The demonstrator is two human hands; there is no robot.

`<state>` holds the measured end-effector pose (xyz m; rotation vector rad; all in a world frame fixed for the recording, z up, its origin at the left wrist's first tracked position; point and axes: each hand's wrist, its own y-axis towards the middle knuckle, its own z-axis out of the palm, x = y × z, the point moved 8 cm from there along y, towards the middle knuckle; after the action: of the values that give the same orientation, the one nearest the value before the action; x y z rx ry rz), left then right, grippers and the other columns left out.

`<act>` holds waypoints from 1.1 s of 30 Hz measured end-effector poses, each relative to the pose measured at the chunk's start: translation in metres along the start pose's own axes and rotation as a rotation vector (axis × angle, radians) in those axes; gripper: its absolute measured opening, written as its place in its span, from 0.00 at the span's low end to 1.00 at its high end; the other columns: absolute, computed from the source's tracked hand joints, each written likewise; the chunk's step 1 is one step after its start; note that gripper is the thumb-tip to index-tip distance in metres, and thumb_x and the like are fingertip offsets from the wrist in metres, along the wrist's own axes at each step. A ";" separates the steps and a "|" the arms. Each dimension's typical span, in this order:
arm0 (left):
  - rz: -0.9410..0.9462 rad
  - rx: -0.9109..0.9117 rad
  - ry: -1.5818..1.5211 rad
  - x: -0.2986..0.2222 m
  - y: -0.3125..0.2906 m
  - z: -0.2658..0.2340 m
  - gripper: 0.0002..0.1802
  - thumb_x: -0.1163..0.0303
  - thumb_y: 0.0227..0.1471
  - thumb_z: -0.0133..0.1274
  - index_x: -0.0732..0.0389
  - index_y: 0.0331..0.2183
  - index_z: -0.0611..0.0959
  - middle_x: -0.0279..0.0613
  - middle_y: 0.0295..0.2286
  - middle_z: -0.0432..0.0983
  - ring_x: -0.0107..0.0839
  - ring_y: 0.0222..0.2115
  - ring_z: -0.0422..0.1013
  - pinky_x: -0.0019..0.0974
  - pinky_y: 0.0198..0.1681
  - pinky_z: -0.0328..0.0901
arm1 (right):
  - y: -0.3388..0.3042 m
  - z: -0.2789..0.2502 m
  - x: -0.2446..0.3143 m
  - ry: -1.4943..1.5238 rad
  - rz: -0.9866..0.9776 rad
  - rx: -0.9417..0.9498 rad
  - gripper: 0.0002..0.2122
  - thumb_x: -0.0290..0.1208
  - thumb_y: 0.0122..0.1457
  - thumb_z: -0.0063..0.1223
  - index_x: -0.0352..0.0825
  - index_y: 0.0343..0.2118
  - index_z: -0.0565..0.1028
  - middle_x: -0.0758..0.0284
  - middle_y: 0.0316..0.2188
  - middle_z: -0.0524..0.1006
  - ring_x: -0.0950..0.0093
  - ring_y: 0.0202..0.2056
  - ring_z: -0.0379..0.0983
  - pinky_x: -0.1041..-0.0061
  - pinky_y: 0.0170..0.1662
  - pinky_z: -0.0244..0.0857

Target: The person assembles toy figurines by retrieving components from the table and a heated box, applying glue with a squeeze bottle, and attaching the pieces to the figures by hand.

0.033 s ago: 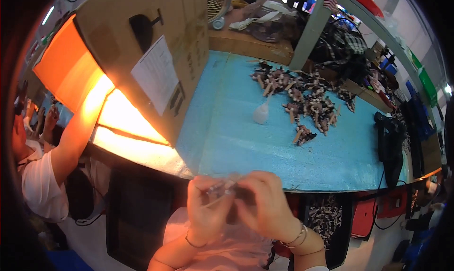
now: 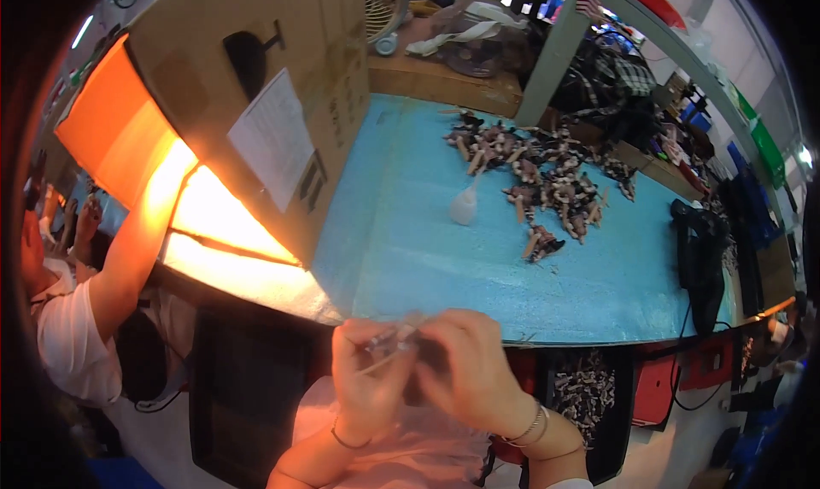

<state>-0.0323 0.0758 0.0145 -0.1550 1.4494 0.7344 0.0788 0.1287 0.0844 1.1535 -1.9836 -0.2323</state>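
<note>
Just off the near edge of the blue-topped table (image 2: 410, 284), both my hands meet around one small piece. My left hand (image 2: 363, 382) is closed on a small greyish piece (image 2: 384, 345) with a thin pale stick jutting from it. My right hand (image 2: 474, 361) is closed against the piece's other side, fingertips bent in, and motion blurs them. My fingers hide most of the piece, so its kind is unclear. Farther off lies a loose pile of small dark-and-pale pieces (image 2: 555, 181), several with flat wooden sticks. A white squeeze bulb with a narrow tip (image 2: 464, 207) rests left of the pile.
A tall cardboard box (image 2: 282, 79) stands at the left, lit orange inside, where another person's arm (image 2: 128, 258) reaches in. A black tool with a cord (image 2: 700, 267) sits at the right edge. Below the table are a bin of small pieces (image 2: 589, 395) and a dark crate (image 2: 248, 395).
The view has shifted slightly, so the table and its contents sit a little farther left. My hands keep nearly the same pose around the small piece.
</note>
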 end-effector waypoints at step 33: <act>0.334 0.378 0.261 -0.054 0.016 0.038 0.35 0.47 0.34 0.60 0.65 0.39 0.77 0.41 0.28 0.67 0.31 0.28 0.65 0.31 0.31 0.62 | -0.037 0.027 -0.053 1.290 0.293 -0.101 0.29 0.25 0.39 0.66 0.37 0.42 0.58 0.61 0.42 0.62 0.72 0.45 0.60 0.72 0.48 0.57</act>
<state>-0.0062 0.0884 0.0762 0.2999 1.8637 0.7099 0.0970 0.1435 0.0184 0.6154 -0.9235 0.4665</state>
